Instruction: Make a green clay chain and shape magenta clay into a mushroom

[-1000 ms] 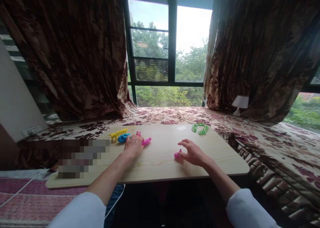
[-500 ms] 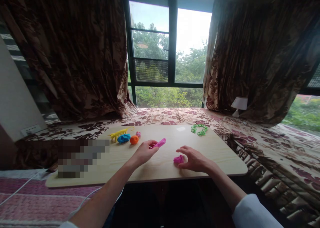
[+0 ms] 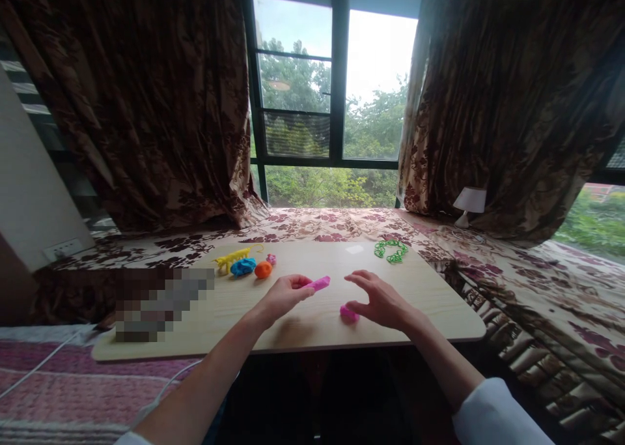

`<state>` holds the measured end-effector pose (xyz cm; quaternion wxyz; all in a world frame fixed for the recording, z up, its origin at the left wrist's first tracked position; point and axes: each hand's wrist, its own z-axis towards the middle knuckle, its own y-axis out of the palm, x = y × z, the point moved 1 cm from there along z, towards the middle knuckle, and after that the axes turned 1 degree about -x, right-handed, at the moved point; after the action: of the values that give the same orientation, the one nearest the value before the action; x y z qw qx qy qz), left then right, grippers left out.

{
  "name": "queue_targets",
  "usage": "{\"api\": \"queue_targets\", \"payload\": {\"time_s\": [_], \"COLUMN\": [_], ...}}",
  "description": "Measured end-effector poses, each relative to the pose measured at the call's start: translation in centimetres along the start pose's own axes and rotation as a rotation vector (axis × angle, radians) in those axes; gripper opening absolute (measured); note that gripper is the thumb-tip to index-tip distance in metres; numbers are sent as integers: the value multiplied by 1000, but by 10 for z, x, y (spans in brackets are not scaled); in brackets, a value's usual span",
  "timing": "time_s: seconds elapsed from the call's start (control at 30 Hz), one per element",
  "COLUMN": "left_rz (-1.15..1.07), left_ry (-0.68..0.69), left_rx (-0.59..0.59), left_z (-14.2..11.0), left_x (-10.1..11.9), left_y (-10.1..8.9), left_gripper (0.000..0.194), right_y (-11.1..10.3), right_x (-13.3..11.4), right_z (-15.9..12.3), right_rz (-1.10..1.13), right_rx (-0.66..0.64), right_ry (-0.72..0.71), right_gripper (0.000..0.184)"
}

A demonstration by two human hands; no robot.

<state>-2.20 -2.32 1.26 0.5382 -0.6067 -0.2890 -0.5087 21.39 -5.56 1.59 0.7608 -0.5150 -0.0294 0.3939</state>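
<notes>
My left hand (image 3: 286, 296) pinches an elongated pink piece of modelling clay (image 3: 321, 283) between thumb and fingers, raised a little over the table (image 3: 215, 321). Its far end points right, toward my other hand. My right hand (image 3: 378, 300) is open, fingers spread and curved, with nothing between them. Beneath its thumb a second pink lump (image 3: 348, 313) rests on the tabletop; whether the thumb touches it I cannot tell.
At the table's back left are a yellow animal figure (image 3: 233, 260), a blue lump (image 3: 243, 267), an orange ball (image 3: 263, 270) and a small pink piece (image 3: 271, 259). A green chain-like loop (image 3: 391, 251) lies at the back right. A white lamp (image 3: 469, 202) stands beyond.
My left hand has moved slightly right with the pink clay, which now lies flatter. The right hand has lifted a little off the lower pink lump. The view has shifted slightly.
</notes>
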Motion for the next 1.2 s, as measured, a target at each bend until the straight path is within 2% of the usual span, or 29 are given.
{"api": "queue_targets", "payload": {"time_s": [0.1,0.27,0.47,0.53,0.63,0.7,0.77,0.87,0.93,1.03,1.1,1.17,1.2], "left_rz": [-93,-170,-314,-407,-486,-506,-525,-593,-643,-657,-592,-277,-3], "left_ry": [-14,-70,-119,-131,-131,-124,-103,-47,-22,34,141,187,151], "left_rx": [-116,-207,-198,-171,-69,5,39,23,-12,26,221,451,494], "left_z": [-4,-11,-14,-13,-10,-8,-9,-17,-24,-28,-23,-14,-8], "left_x": [11,21,22,21,19,19,23,33,40,40,31,16,8], "left_y": [6,5,2,5,11,15,19,26,26,2,-30,-62,-73], "left_gripper": [37,39,36,32,25,23,22,19,16,13,17,23,28], "right_y": [3,9,5,7,16,23,29,33,30,15,-1,-16,-21], "right_x": [-14,-31,-42,-45,-46,-46,-47,-51,-52,-39,-18,4,12], "right_z": [17,32,32,34,36,38,40,44,44,34,22,8,3], "right_rz": [19,73,80,94,158,286,524,967,1158,1224,1197,1114,1066], "right_rx": [62,9,21,63,170,232,246,208,154,110,172,224,210], "right_ry": [-111,-137,-152,-128,-43,58,174,294,318,339,391,457,470], "right_gripper": [52,21,21,19,12,10,13,14,13,13,14,18,21]}}
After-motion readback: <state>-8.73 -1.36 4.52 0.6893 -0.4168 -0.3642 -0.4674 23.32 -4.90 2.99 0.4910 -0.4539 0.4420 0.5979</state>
